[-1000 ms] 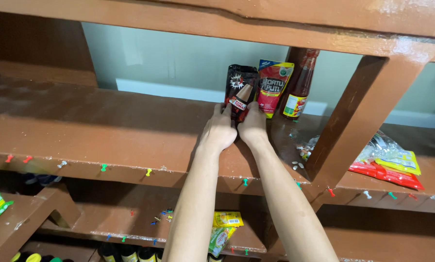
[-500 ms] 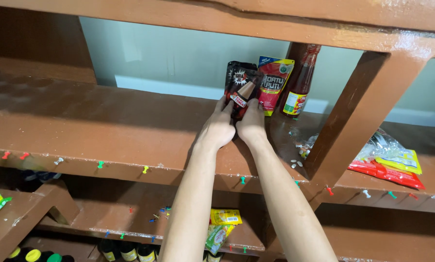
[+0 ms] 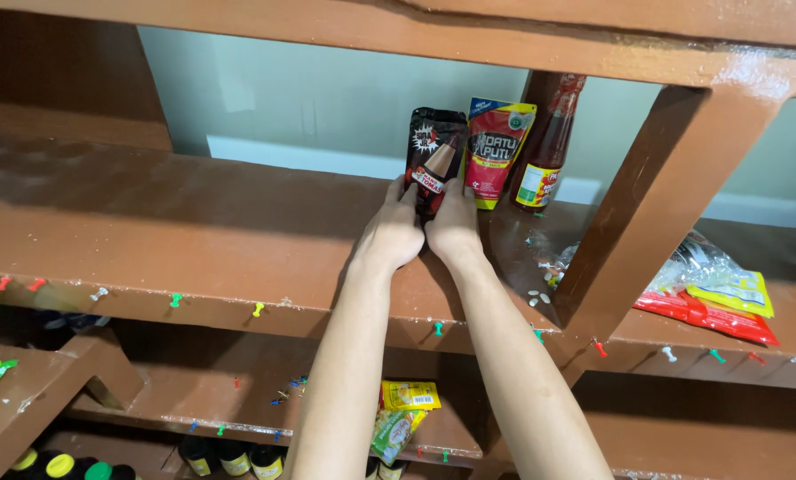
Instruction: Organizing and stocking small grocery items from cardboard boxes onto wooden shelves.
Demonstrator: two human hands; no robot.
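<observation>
Both hands (image 3: 425, 233) still clasping black pouch (image 3: 435, 160), pouch unmoved on shelf (image 3: 194, 231)

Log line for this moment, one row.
left hand + right hand: gripping black stand-up pouch | pouch: upright on brown wooden shelf | beside: red stand-up pouch, red sauce bottle

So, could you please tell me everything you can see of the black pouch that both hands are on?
The black pouch is a glossy, soft-looking stand-up pack with a bottle pictured on its front and red and white print. It stands upright at the back of the brown wooden shelf, close beside a red pouch on its right. The left hand and right hand hold its lower part from either side, hiding its base.
</observation>
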